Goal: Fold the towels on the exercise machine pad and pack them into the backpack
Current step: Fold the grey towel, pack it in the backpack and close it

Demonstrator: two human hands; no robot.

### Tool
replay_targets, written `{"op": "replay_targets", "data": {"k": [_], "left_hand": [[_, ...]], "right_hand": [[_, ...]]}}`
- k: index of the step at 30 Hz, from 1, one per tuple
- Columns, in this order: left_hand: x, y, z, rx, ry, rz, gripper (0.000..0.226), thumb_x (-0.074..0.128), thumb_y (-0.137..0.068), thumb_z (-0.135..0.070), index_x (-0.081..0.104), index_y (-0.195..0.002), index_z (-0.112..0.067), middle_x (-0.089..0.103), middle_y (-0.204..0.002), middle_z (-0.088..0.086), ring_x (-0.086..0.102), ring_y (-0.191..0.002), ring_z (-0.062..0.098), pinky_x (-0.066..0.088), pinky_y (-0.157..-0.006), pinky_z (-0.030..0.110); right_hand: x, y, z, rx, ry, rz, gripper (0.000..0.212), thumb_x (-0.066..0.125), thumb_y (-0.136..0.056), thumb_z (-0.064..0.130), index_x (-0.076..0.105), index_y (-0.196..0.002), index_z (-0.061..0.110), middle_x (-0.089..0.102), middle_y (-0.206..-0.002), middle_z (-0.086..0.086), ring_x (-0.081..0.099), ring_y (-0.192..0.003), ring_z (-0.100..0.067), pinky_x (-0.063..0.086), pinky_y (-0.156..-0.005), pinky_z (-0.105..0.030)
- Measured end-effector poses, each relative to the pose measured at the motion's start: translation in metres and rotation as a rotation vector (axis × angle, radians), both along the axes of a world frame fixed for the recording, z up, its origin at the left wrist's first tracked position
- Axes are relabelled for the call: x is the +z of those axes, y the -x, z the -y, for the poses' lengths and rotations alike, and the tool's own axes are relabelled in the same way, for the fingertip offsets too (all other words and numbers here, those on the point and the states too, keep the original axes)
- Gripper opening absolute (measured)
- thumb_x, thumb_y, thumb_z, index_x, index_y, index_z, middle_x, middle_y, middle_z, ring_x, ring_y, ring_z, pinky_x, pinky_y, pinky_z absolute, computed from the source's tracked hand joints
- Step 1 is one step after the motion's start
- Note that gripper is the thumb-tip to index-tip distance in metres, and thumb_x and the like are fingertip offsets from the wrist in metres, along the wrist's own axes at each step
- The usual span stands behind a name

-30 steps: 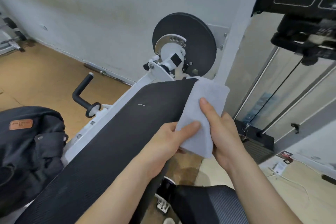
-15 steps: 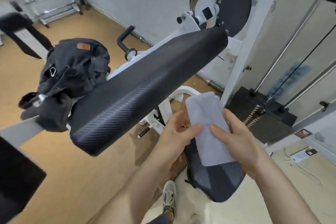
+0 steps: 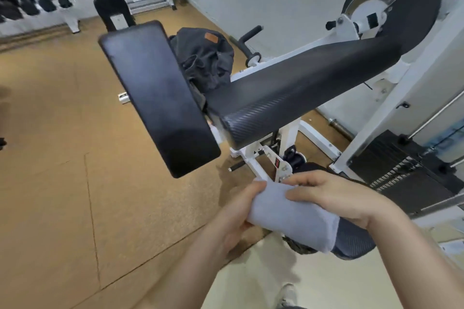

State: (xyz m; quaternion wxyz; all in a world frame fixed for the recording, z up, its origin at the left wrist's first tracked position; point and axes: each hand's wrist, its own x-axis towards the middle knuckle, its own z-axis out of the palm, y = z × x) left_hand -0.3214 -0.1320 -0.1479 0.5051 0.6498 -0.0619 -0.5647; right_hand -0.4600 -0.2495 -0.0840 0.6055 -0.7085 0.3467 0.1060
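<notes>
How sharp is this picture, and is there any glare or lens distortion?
Head view: the towel and the left hand and right hand holding it are fairly sharp; the dumbbell rack at top left and the disc rim are smeared; the flat pad carries a soft sheen; the wide lens slants the white post.

Soft matt cloth towel [image 3: 288, 218], textured leatherette pad [image 3: 301, 88], dark fabric backpack [image 3: 208, 57], glossy white metal frame [image 3: 391, 105].
</notes>
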Motion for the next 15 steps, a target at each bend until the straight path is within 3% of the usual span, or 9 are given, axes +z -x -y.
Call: {"op": "replay_targets", "data": {"k": [3,5,6,8,9,11,13,15], "left_hand": [[-0.008,-0.044,-0.059,0.014,0.005,-0.003,0.022,0.054,-0.095,-0.031,0.072,-0.095,-0.018,0.075,-0.095,0.003,0.068,-0.089,0.019,0.051,-0.074,0.033],[-0.009,-0.082,-0.101,-0.009,0.043,0.085,0.022,0.056,-0.094,-0.035,0.066,-0.105,-0.019,0.073,-0.104,0.005,0.067,-0.094,0.019,0.052,-0.079,0.036],[-0.009,-0.101,-0.124,0.0,0.06,0.169,0.021,0.056,-0.094,-0.036,0.062,-0.109,-0.023,0.07,-0.107,0.004,0.066,-0.096,0.017,0.053,-0.078,0.033],[-0.002,-0.138,-0.166,0.04,0.114,0.366,0.016,0.056,-0.095,-0.032,0.057,-0.111,-0.032,0.063,-0.111,-0.003,0.061,-0.101,0.01,0.051,-0.073,0.019],[0.002,-0.156,-0.187,0.039,0.171,0.457,0.02,0.058,-0.095,-0.028,0.057,-0.114,-0.034,0.06,-0.116,-0.008,0.057,-0.108,0.007,0.048,-0.077,0.013],[0.015,-0.19,-0.224,-0.1,0.282,0.628,0.036,0.068,-0.089,-0.025,0.057,-0.122,-0.035,0.049,-0.13,-0.019,0.044,-0.124,-0.003,0.038,-0.094,0.007],[0.016,-0.223,-0.248,-0.399,0.189,0.958,0.064,0.076,-0.075,-0.042,0.048,-0.133,-0.039,0.035,-0.144,-0.021,0.027,-0.135,-0.005,0.021,-0.108,0.01],[0.01,-0.252,-0.255,-0.54,0.073,1.382,0.073,0.072,-0.07,-0.054,0.043,-0.135,-0.038,0.029,-0.152,-0.014,0.018,-0.143,0.007,0.016,-0.116,0.033]], "right_hand": [[-0.019,-0.035,-0.054,-0.181,-0.166,0.077,0.019,0.064,-0.09,0.025,0.073,-0.106,0.024,0.071,-0.111,-0.006,0.066,-0.107,-0.025,0.046,-0.1,-0.053],[-0.03,-0.066,-0.098,-0.263,-0.26,0.111,0.021,0.062,-0.091,0.019,0.073,-0.107,0.026,0.072,-0.108,-0.005,0.066,-0.105,-0.029,0.047,-0.099,-0.054],[-0.033,-0.084,-0.12,-0.285,-0.291,0.14,0.022,0.06,-0.092,0.016,0.072,-0.108,0.026,0.071,-0.109,-0.006,0.067,-0.103,-0.031,0.051,-0.093,-0.053],[-0.037,-0.122,-0.156,-0.323,-0.351,0.194,0.024,0.055,-0.093,0.012,0.072,-0.106,0.022,0.07,-0.108,-0.011,0.069,-0.087,-0.028,0.058,-0.068,-0.039],[-0.038,-0.14,-0.171,-0.354,-0.386,0.213,0.024,0.053,-0.094,0.01,0.072,-0.105,0.019,0.071,-0.103,-0.013,0.068,-0.077,-0.024,0.055,-0.056,-0.031],[-0.035,-0.176,-0.196,-0.414,-0.466,0.243,0.024,0.052,-0.093,0.009,0.07,-0.108,0.014,0.071,-0.09,-0.013,0.065,-0.068,-0.022,0.052,-0.049,-0.025],[-0.029,-0.212,-0.214,-0.467,-0.567,0.282,0.023,0.052,-0.093,0.013,0.069,-0.107,0.008,0.072,-0.083,-0.01,0.068,-0.067,-0.023,0.057,-0.051,-0.028],[-0.027,-0.244,-0.225,-0.518,-0.625,0.289,0.02,0.049,-0.094,0.016,0.067,-0.094,0.007,0.073,-0.072,-0.006,0.07,-0.058,-0.017,0.056,-0.047,-0.026]]}}
